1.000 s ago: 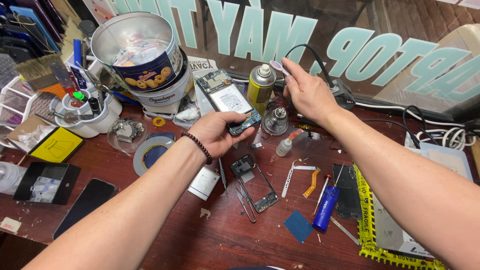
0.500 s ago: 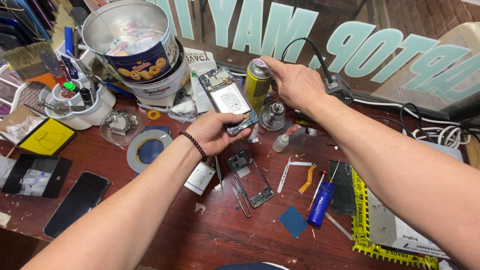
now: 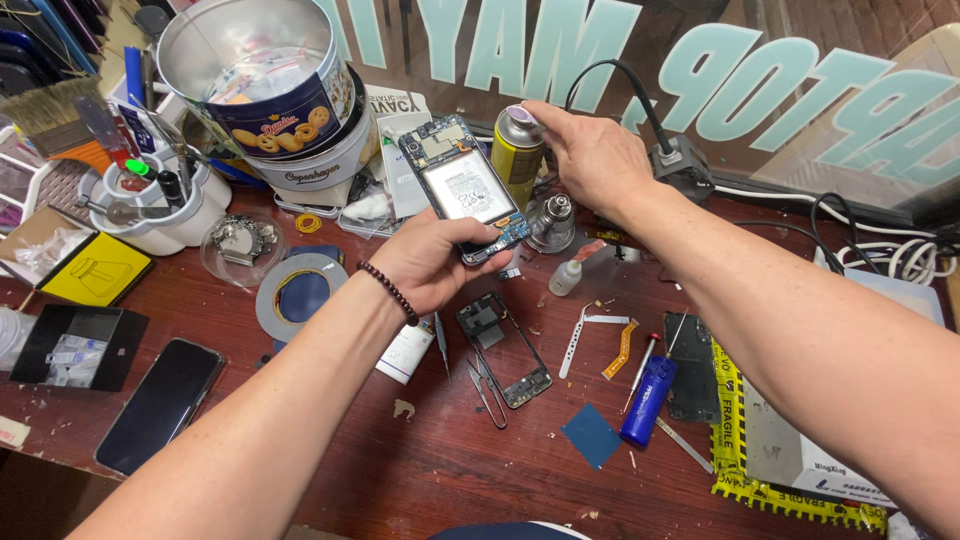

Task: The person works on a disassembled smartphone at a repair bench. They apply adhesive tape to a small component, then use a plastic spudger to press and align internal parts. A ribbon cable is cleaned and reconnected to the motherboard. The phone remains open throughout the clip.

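The left hand [image 3: 430,265] grips an opened smartphone [image 3: 462,188] by its lower end, above the tabletop [image 3: 440,470], with the battery and circuit board exposed upward. The right hand [image 3: 590,150] closes its fingers on the top of a yellow spray can [image 3: 515,160] standing just behind the phone. The step in hand seems to be taking the can; the next move would need a firm grasp on its smooth metal cylinder. Near are a round biscuit tin [image 3: 265,80], a roll of tape [image 3: 300,295], a thin phone frame [image 3: 505,345], a blue screwdriver [image 3: 645,395], metal tweezers [image 3: 487,390]
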Available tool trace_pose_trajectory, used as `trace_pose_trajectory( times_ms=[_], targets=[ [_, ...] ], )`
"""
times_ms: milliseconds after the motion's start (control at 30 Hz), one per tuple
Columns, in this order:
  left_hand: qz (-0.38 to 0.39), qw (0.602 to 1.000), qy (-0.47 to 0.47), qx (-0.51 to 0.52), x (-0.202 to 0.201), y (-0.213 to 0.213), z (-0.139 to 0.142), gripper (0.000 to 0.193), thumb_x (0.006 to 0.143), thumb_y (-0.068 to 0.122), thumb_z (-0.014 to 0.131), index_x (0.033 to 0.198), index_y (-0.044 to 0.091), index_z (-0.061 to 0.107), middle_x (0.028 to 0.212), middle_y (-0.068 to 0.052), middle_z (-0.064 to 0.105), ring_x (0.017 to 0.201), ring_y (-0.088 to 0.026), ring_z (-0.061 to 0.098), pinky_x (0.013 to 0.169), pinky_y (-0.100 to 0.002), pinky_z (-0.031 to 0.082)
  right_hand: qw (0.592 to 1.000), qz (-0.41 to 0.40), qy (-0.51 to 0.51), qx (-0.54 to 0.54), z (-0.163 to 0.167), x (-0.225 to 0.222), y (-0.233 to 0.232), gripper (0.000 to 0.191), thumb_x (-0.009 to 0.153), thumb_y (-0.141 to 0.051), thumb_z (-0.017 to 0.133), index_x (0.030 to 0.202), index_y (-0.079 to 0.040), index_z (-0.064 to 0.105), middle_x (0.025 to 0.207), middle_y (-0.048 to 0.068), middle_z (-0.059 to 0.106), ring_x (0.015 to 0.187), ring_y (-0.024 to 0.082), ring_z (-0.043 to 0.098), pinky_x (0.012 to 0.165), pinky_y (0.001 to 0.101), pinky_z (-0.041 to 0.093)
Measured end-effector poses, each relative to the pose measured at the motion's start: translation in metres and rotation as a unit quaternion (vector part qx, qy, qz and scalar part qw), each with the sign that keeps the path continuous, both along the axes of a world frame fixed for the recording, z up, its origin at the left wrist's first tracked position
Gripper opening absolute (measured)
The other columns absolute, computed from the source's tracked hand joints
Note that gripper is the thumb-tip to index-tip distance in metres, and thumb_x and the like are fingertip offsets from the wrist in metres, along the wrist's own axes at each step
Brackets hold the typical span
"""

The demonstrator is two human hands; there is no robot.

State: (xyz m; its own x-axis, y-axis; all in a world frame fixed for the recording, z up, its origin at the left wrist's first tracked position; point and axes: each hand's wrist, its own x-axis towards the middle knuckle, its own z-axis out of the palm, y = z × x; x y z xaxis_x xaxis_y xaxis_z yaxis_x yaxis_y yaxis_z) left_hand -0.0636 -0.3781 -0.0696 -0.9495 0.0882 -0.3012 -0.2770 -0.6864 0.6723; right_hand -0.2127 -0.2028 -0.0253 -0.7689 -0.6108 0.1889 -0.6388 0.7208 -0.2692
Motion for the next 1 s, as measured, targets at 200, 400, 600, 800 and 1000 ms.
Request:
trace_pose_trajectory(
  times_ms=[200, 400, 600, 800, 1000],
  targets=[
    [0.003, 1.0, 0.006, 0.003, 0.005, -0.005, 0.001, 0.037, 0.088, -0.009, 0.06, 0.124, -0.001, 0.058, 0.114, -0.014, 0.068, 0.099, -0.025, 0.07, 0.079, -0.035, 0.064, 0.978, 0.116, -0.084, -0.149, -0.005, 0.018, 0.015, 0.049, 0.104, -0.018, 0.053, 0.152, -0.025, 0.048, 0.092, 0.014, 0.073, 0.086, 0.027, 0.069, 0.08, 0.04, 0.055],
    [-0.023, 0.999, 0.034, -0.003, 0.006, -0.005, 0.005, 0.039, 0.09, -0.008, 0.059, 0.128, -0.002, 0.058, 0.115, -0.013, 0.068, 0.099, -0.023, 0.07, 0.079, -0.032, 0.064, 0.952, 0.134, -0.226, -0.155, -0.007, 0.077, 0.043, 0.053, 0.099, -0.014, 0.056, 0.149, -0.03, 0.054, 0.078, 0.003, 0.068, 0.07, 0.008, 0.06, 0.07, 0.027, 0.053],
    [-0.03, 0.999, 0.01, -0.029, 0.008, 0.003, 0.013, 0.039, 0.088, -0.008, 0.06, 0.127, -0.001, 0.059, 0.114, -0.013, 0.068, 0.098, -0.023, 0.071, 0.079, -0.032, 0.064, 0.952, 0.08, -0.252, -0.151, 0.014, 0.073, 0.053, 0.049, 0.101, -0.016, 0.056, 0.146, -0.036, 0.058, 0.074, 0.002, 0.067, 0.067, 0.007, 0.059, 0.067, 0.0258, 0.055],
    [-0.026, 0.998, 0.029, -0.055, 0.007, 0.0, 0.019, 0.039, 0.088, -0.009, 0.06, 0.127, -0.003, 0.059, 0.115, -0.013, 0.069, 0.099, -0.022, 0.071, 0.079, -0.033, 0.065, 0.959, 0.126, -0.211, -0.139, 0.017, 0.073, 0.053, 0.047, 0.1, -0.014, 0.059, 0.143, -0.033, 0.06, 0.086, -0.006, 0.075, 0.076, 0.003, 0.065, 0.073, 0.0217, 0.054],
    [-0.031, 0.997, 0.029, -0.07, 0.008, -0.003, 0.019, 0.04, 0.088, -0.009, 0.06, 0.128, -0.002, 0.059, 0.115, -0.014, 0.07, 0.098, -0.023, 0.072, 0.077, -0.032, 0.065, 0.939, 0.103, -0.272, -0.185, 0.008, 0.076, 0.051, 0.049, 0.099, -0.012, 0.06, 0.144, -0.03, 0.061, 0.083, -0.002, 0.072, 0.075, 0.005, 0.061, 0.07, 0.0216, 0.053]
  ],
)
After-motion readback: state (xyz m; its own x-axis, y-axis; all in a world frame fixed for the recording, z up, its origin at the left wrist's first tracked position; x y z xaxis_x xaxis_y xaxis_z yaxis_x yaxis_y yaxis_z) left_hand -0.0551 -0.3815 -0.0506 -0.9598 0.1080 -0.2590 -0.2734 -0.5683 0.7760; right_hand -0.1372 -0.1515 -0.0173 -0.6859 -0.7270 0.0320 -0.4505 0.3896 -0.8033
